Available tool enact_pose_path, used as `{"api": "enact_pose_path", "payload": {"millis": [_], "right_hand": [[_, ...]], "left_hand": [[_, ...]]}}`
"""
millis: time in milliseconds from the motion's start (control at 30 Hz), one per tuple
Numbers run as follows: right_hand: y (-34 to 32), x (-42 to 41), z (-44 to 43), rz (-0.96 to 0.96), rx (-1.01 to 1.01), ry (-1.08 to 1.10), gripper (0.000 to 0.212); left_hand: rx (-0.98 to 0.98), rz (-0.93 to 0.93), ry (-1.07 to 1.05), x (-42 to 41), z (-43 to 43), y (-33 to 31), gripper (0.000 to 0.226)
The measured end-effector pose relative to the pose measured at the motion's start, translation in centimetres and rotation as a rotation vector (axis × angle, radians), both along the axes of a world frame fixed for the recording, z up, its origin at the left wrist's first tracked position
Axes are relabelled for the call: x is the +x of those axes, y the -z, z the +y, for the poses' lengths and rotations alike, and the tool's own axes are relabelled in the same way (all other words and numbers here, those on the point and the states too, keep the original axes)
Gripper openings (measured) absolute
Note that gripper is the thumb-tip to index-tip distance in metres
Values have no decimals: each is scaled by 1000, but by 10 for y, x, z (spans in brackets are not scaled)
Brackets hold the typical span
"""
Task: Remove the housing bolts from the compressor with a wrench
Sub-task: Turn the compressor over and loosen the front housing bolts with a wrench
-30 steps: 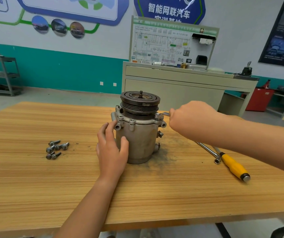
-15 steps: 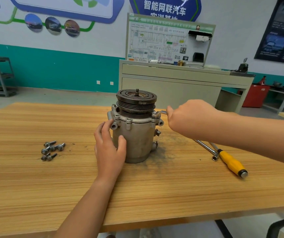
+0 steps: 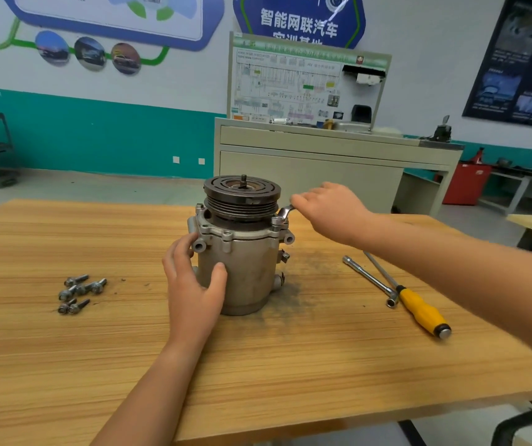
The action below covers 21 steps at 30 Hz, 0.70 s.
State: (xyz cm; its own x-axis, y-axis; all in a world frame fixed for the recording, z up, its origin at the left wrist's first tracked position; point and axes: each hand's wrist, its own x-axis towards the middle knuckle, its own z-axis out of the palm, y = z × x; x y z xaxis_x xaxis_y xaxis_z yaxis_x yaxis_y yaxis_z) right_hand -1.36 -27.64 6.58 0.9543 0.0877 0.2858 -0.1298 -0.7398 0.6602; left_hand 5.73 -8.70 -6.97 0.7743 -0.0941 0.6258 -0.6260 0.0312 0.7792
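The compressor stands upright mid-table. It looks heavy, rigid and probably greasy, so it is best braced round its body, where the left hand wraps it. The right hand grips the wrench, whose head sits on a right-side flange bolt.

The grey cylindrical compressor stands upright on the wooden table, its dark grooved pulley on top. A silver wrench sits on a flange bolt at its upper right edge. Several loose bolts lie clustered well to its left
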Motion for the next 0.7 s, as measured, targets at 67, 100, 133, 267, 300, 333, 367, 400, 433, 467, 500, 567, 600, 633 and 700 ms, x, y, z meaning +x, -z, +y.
{"api": "enact_pose_path", "payload": {"millis": [67,100,133,267,300,333,367,400,433,467,500,567,600,633,700], "right_hand": [[10,13,3,-79,72,-58,30],[15,17,2,-135,84,-109,29],[18,17,-1,-222,125,-159,26],[36,6,-9,-590,944,-99,20],[41,5,-7,-641,1252,-58,19],[45,4,-5,-687,1555,-32,19],[50,4,-3,-710,1804,6,19],[54,2,-1,-699,1985,34,19],[58,0,2,-657,2100,44,18],[62,0,4,-600,2166,47,19],[64,1,8,-543,2194,52,20],[67,5,16,-481,2224,70,23],[68,7,19,-474,2251,72,24],[69,10,20,-477,2285,68,22],[69,13,21,-473,2370,66,21]], "left_hand": [[1,-1,4,0,0,0,57],[4,0,4,0,1,-1,56],[2,9,3,0,2,-2,54],[-151,-40,-12,-16,4,-17,39],[-174,-138,8,-22,5,-27,38],[-144,-259,38,-26,4,-39,35],[-62,-387,58,-27,4,-53,32],[68,-516,51,-25,3,-68,30],[238,-633,29,-20,2,-84,29],[442,-721,14,-13,1,-100,28],[666,-773,19,-7,-1,-112,27],[1040,-831,46,5,-8,-126,29],[1157,-852,58,10,-13,-130,31],[1234,-863,66,13,-18,-134,32],[1287,-878,88,16,-26,-140,30]]}}
